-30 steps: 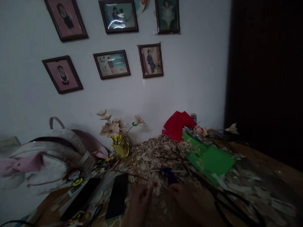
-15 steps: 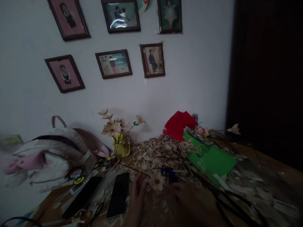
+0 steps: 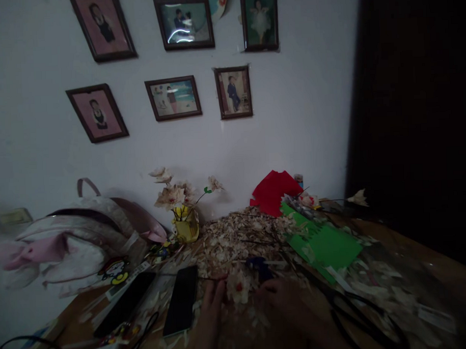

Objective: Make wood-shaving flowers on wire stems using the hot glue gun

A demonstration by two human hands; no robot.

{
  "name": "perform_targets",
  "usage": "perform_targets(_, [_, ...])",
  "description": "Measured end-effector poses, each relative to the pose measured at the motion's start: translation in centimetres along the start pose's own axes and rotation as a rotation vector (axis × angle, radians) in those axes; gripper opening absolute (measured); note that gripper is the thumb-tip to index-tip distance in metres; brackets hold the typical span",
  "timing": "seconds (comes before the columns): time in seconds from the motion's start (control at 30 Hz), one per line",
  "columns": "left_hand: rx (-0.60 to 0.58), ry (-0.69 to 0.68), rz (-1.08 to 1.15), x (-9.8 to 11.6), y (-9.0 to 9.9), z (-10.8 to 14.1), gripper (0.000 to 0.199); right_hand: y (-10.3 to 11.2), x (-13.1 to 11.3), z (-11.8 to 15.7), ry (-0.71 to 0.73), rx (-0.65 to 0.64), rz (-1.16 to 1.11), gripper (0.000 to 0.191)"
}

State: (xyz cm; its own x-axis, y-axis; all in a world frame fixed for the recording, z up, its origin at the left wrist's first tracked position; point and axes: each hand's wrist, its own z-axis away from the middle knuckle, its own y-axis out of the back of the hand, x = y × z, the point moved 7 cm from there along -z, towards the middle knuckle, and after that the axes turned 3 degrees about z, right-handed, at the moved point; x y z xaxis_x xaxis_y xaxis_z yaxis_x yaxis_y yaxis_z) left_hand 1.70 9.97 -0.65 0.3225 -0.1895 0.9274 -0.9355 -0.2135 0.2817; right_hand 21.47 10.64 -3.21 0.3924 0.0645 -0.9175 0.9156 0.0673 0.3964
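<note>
A pale handmade flower (image 3: 238,287) with a red centre faces me between my hands, low above the table. My left hand (image 3: 211,303) is closed on its thin dark stem, which runs out to the left above the phone. My right hand (image 3: 280,297) is at the flower's right side, fingers drawn together; the gloom hides what they hold, if anything. Just beyond that hand lies a blue glue gun (image 3: 259,268). Loose pale petals or shavings (image 3: 235,240) are heaped behind the flower.
Two dark phones (image 3: 181,301) (image 3: 125,304) lie left, before a pale bag (image 3: 86,235). A yellow vase (image 3: 187,228) holds finished flowers. Green sheet (image 3: 323,242), red piece (image 3: 275,192) and black-handled scissors (image 3: 360,312) are right. Framed photos hang on the wall.
The flower has tipped to face me more, and its stem has swung lower and nearly level to the left. My right hand has barely moved; the view has shifted slightly.
</note>
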Motion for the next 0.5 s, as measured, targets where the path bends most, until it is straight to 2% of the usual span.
perform_targets(0.1, [-0.004, 0.021, 0.023, -0.5, 0.0, 0.0, 0.036, 0.3, -0.6, 0.4, 0.026, 0.038, 0.039, 0.026])
perform_targets(0.27, [0.008, -0.023, -0.007, 0.8, -0.4, 0.8, 0.043, 1.6, -3.4, 1.8, 0.237, 0.215, 0.221, 0.020])
perform_targets(0.37, [0.015, -0.031, -0.016, 1.7, -0.6, 1.3, 0.045, 0.8, -3.4, 2.1, 0.237, 0.140, 0.085, 0.023])
perform_targets(0.5, [-0.041, 0.030, -0.011, 2.1, -1.0, 1.7, 0.039, -0.3, -2.3, 1.6, 0.136, 0.052, -0.016, 0.022])
